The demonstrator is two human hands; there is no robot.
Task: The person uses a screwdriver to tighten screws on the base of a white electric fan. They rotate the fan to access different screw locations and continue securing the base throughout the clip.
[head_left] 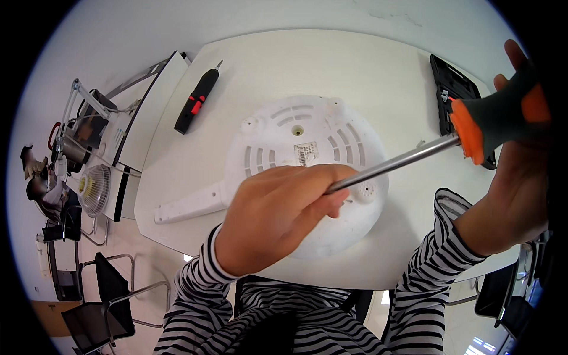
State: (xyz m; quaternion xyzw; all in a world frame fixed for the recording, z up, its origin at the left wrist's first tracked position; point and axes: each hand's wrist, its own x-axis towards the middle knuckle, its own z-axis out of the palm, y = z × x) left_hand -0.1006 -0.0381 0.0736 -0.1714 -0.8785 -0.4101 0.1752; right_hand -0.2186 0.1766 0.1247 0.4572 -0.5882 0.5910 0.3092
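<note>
The round white base [319,133] lay upside down on the table [390,65], near the middle of its near edge. I think it was turned like this so that the recessed holes [297,130] in its underside looked up to you. Its long white arm [189,207] pointed toward the near-left corner.

Your left hand [275,207] was over the near part of the base, with thumb and fingers closed around the shaft of the long screwdriver [414,157], perhaps to keep it steady. The tip was hidden by this hand, so I could not tell if it touched the base. Your right hand [520,174] was raised beyond the base, by the table's right edge, with the palm behind the handle [503,115] and some fingers stretched upward; how firmly it gripped, I could not tell. The shaft therefore sloped across the base's right side.

The black-and-red power driver [198,100] rested toward the far-left corner, and the black case [452,80] along the right edge, probably so that both were reachable without crowding the base.
</note>
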